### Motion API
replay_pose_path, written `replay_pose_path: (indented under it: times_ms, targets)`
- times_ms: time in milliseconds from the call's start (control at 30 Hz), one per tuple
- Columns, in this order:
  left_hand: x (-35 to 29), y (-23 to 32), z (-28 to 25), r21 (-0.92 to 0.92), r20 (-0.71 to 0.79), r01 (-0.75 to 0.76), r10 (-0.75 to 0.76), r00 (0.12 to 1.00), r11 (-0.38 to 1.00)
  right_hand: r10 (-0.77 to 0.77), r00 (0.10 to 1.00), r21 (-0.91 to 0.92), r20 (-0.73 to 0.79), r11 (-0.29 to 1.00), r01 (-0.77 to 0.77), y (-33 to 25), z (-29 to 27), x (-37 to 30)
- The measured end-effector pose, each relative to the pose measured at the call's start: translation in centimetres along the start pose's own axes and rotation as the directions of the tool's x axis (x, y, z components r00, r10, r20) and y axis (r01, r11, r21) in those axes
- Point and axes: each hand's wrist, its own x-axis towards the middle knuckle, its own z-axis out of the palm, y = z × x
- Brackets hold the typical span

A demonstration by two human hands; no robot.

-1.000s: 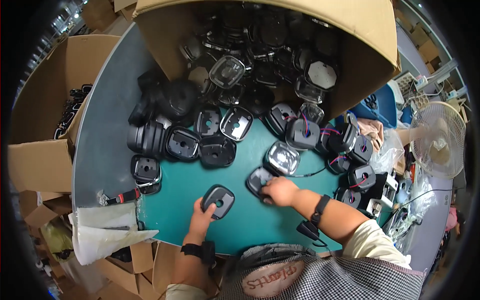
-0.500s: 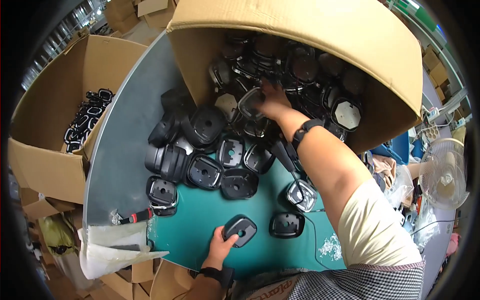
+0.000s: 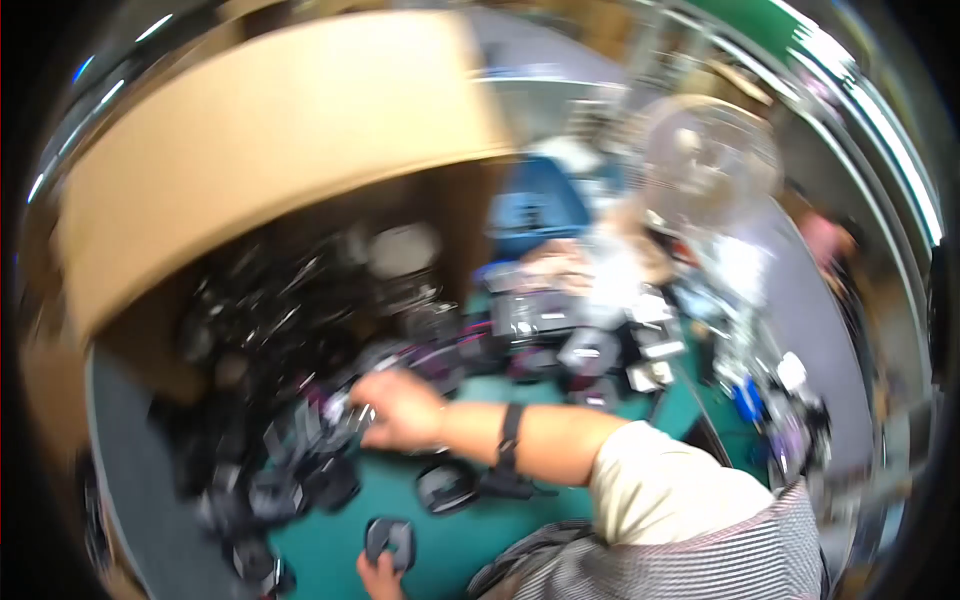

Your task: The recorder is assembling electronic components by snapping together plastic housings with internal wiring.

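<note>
My left hand [image 3: 380,577] holds a black plastic housing [image 3: 376,540], rounded and square-cornered with a hole in its middle, at the near edge of the green table mat [image 3: 325,545]. My right hand [image 3: 398,410] is in front of the mouth of a large tipped cardboard box [image 3: 290,110], its fingers curled about something shiny that blur hides. Many glossy dark parts [image 3: 270,320] lie heaped inside the box. Black housings [image 3: 275,492] crowd the mat left of my right hand, and another black part [image 3: 447,487] lies below my right wrist.
A blue bin [image 3: 540,200] stands right of the box. Beyond it are a fan [image 3: 705,165], crumpled clear plastic [image 3: 615,270] and small loose items on the table. The grey table edge [image 3: 120,470] curves along the left. A person in pink [image 3: 822,240] is at the far right.
The view has swung to the right and blurred. My right hand has come out of the box to its front edge. The left hand still holds the black housing.
</note>
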Motion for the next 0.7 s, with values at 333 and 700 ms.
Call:
replay_pose_path:
  times_ms: [333, 700]
  targets:
    - [-4.3, 7.5, 11.9, 0.193, 0.565, -0.210, 0.066, 0.823, 0.959, 0.249, 0.934, -0.109, -0.256, 0.953, -0.284, -0.3, -9.2, -29.5]
    - [-11.6, 8.9, 28.5, 0.046, 0.865, -0.323, 0.124, 0.487, 0.945, 0.378, 0.713, 0.245, -0.590, 0.926, -0.288, -6.6, -17.5, -40.3]
